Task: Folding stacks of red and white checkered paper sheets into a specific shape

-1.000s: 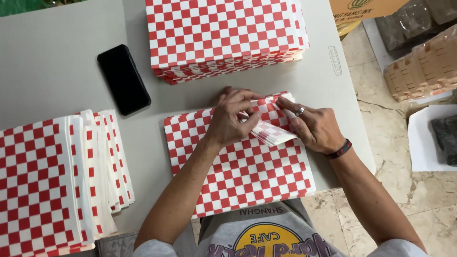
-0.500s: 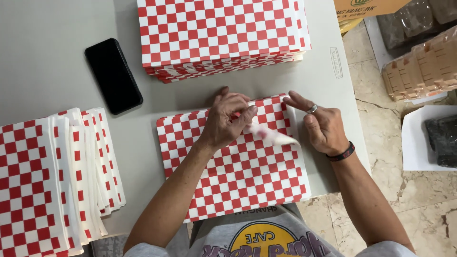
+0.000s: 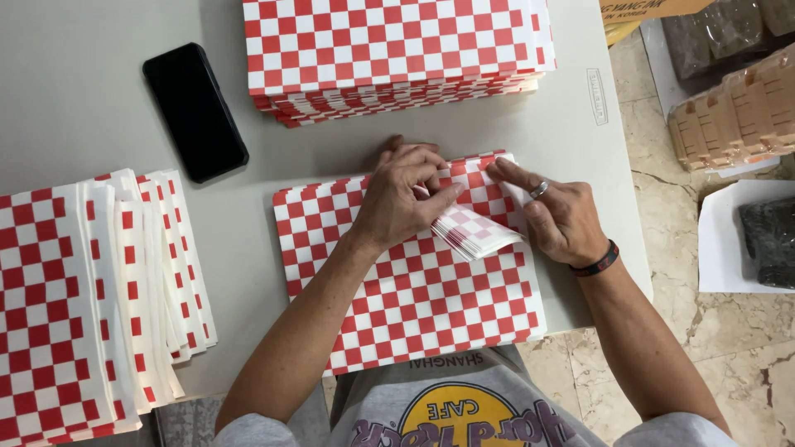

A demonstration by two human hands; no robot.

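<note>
Folding over the top corner of the red-and-white checkered sheet, lying at the table's near edge, 6 o'clock from the stack of matching sheets. Pressing the turned-down flap with the left hand, fingers together and flat (thumb along the flap's edge). Steadying the sheet at 3 o'clock of the flap with the right hand, index finger stretched out, the rest curled. Judging the crease unfinished: calling for firm, even pressure along the fold line without shifting the sheet.
</note>
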